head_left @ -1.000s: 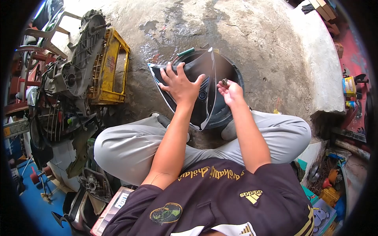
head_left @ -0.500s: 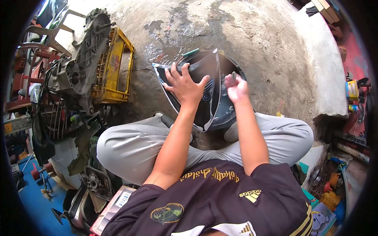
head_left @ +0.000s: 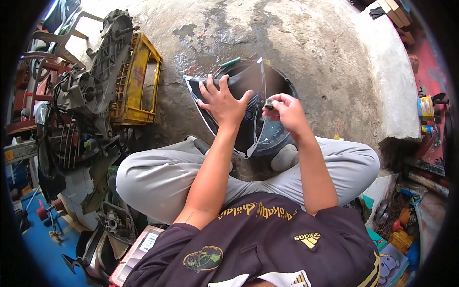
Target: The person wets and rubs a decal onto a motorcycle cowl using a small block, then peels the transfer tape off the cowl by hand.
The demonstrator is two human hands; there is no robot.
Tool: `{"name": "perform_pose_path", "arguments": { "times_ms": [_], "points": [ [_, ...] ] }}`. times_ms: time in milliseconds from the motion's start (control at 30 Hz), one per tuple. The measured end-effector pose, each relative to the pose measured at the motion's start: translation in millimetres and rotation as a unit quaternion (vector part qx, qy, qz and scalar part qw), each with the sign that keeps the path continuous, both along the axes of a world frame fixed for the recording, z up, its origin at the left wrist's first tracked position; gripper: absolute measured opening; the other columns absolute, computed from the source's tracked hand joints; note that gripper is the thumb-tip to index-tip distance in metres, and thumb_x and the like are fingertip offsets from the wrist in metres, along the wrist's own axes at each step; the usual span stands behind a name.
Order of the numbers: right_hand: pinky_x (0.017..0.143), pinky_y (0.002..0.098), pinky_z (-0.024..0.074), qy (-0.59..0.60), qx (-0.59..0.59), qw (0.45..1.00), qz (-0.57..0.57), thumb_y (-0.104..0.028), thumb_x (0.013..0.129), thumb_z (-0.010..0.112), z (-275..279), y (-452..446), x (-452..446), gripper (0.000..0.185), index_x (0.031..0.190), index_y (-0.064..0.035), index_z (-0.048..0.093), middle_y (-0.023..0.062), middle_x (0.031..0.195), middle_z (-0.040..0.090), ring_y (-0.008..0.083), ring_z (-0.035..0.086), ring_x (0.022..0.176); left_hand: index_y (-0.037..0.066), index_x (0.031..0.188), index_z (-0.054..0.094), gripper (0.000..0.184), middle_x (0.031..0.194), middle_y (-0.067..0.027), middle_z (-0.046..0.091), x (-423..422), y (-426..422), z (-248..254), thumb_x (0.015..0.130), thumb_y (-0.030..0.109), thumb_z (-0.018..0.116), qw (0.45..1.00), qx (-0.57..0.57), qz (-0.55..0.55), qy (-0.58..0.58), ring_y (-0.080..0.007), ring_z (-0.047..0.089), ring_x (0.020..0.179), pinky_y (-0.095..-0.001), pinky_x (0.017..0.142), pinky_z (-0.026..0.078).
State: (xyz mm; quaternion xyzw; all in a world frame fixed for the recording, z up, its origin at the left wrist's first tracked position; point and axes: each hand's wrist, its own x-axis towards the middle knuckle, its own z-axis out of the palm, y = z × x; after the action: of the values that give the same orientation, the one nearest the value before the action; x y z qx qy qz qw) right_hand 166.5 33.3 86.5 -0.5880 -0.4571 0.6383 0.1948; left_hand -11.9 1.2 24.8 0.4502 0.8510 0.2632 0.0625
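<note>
A glossy black, triangular fairing panel (head_left: 246, 131) with pale edges rests over a round dark basin (head_left: 291, 88) between my knees. My left hand (head_left: 224, 104) lies on the panel, palm down, its fingers spread wide. Thumb and fingers of my right hand (head_left: 286, 112) pinch a small dark piece (head_left: 268, 105), too small to name for sure. That hand hovers at the panel's right edge, over the basin; whether the piece touches the panel I cannot tell. Water shows in the basin. A green stick-like thing (head_left: 230, 62) lies at the basin's far rim.
On the left stand a yellow crate (head_left: 152, 79) and a grey engine casing (head_left: 107, 62) leaning against it. Wet patches mark the concrete floor (head_left: 325, 57). A raised ledge (head_left: 399, 110) runs along the right. Assorted parts lie at both sides of my legs.
My right hand has turned over from palm up and moved left and slightly down toward the panel's edge, carrying the small dark piece. My left hand and the panel stay nearly in place.
</note>
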Motion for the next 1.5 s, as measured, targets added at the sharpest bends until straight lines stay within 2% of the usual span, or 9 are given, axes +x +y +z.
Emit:
{"name": "perform_pose_path", "arguments": {
  "times_ms": [333, 400, 500, 600, 700, 800, 1033, 1333, 1500],
  "points": [
    [0.076, 0.043, 0.0523, 0.104, -0.037, 0.932, -0.345, -0.015, 0.104, 0.05, -124, 41, 4, 0.025, 0.124, -0.0088, 0.063, 0.008, 0.105, 0.076, 0.0205, 0.074, 0.092, 0.021, 0.141, 0.058, 0.089, 0.16, -0.0138, 0.039, 1, 1, 0, 0.07, 0.064, 0.09, 1.0, -0.002, 0.001, -0.001, -0.042, 0.026, 0.155, -0.0775, 0.115, 0.026],
    [0.097, 0.0502, 0.0514, 0.045, -0.054, 0.94, -0.334, -0.015, 0.103, 0.049, -157, 38, -5, 0.023, 0.117, -0.0086, 0.067, 0.0126, 0.107, 0.076, 0.0284, 0.073, 0.1, 0.021, 0.141, 0.058, 0.089, 0.161, -0.0135, 0.038, 1, 0, 1, 0.07, 0.064, 0.09, 1.0, -0.003, -0.001, -0.002, -0.0419, 0.026, 0.156, -0.0775, 0.115, 0.025],
    [0.078, 0.06, 0.0571, 0.054, -0.196, 0.899, -0.388, -0.009, 0.095, 0.048, -304, 50, 20, 0.026, 0.111, -0.0055, 0.069, 0.018, 0.105, 0.075, 0.0362, 0.074, 0.094, 0.023, 0.141, 0.054, 0.086, 0.16, -0.0149, 0.036, 1, 1, 2, 0.072, 0.059, 0.09, 1.0, -0.012, -0.003, -0.004, -0.043, 0.024, 0.155, -0.0772, 0.113, 0.026],
    [0.082, 0.0601, 0.0578, -0.144, -0.18, 0.911, -0.34, -0.006, 0.087, 0.047, -227, 35, 6, 0.042, 0.121, 0.0048, 0.067, 0.0239, 0.119, 0.069, 0.0414, 0.073, 0.093, 0.022, 0.141, 0.054, 0.086, 0.16, -0.0149, 0.037, 0, 1, 1, 0.072, 0.058, 0.091, 1.0, -0.006, -0.007, -0.005, -0.0432, 0.024, 0.155, -0.0772, 0.113, 0.026],
    [0.073, 0.0534, 0.0626, 0.209, -0.205, 0.83, -0.475, -0.007, 0.095, 0.045, -219, 39, 9, 0.026, 0.106, -0.0032, 0.068, 0.0206, 0.106, 0.072, 0.0366, 0.075, 0.089, 0.021, 0.14, 0.058, 0.088, 0.16, -0.014, 0.04, 1, 0, 1, 0.07, 0.063, 0.09, 1.0, 0.0, 0.001, -0.005, -0.0425, 0.027, 0.155, -0.0777, 0.115, 0.026],
    [0.078, 0.0432, 0.0616, 0.374, -0.161, 0.838, -0.363, -0.012, 0.105, 0.048, -162, 41, 20, 0.021, 0.114, -0.0036, 0.065, 0.0143, 0.1, 0.076, 0.032, 0.076, 0.091, 0.021, 0.14, 0.059, 0.088, 0.16, -0.0142, 0.041, 1, 1, -1, 0.07, 0.064, 0.09, 1.0, 0.004, 0.0, 0.0, -0.0425, 0.028, 0.155, -0.0774, 0.115, 0.026],
    [0.086, 0.0368, 0.0603, 0.114, -0.014, 0.991, -0.064, -0.011, 0.107, 0.052, -16, 31, -7, 0.02, 0.116, -0.0021, 0.068, 0.0118, 0.103, 0.077, 0.0224, 0.077, 0.092, 0.021, 0.14, 0.058, 0.089, 0.16, -0.014, 0.041, 1, 2, -1, 0.069, 0.064, 0.09, 1.0, 0.005, 0.005, 0.004, -0.0422, 0.028, 0.155, -0.0772, 0.114, 0.026],
    [0.087, 0.0364, 0.0589, 0.162, 0.054, 0.967, -0.19, -0.011, 0.109, 0.051, -17, 33, 2, 0.021, 0.124, -0.0026, 0.063, 0.014, 0.11, 0.076, 0.0229, 0.075, 0.101, 0.021, 0.141, 0.058, 0.089, 0.16, -0.014, 0.04, 0, 1, 0, 0.069, 0.063, 0.091, 1.0, 0.001, 0.001, -0.007, -0.0416, 0.026, 0.156, -0.077, 0.115, 0.025],
    [0.099, 0.0453, 0.0517, 0.181, -0.121, 0.927, -0.305, -0.016, 0.108, 0.05, -114, 37, 18, 0.025, 0.127, -0.0057, 0.061, 0.0123, 0.115, 0.075, 0.0253, 0.07, 0.109, 0.021, 0.141, 0.058, 0.089, 0.16, -0.0143, 0.039, 1, 2, 1, 0.07, 0.064, 0.09, 1.0, -0.006, 0.004, -0.006, -0.0417, 0.026, 0.156, -0.0768, 0.115, 0.025]
  ]
}}
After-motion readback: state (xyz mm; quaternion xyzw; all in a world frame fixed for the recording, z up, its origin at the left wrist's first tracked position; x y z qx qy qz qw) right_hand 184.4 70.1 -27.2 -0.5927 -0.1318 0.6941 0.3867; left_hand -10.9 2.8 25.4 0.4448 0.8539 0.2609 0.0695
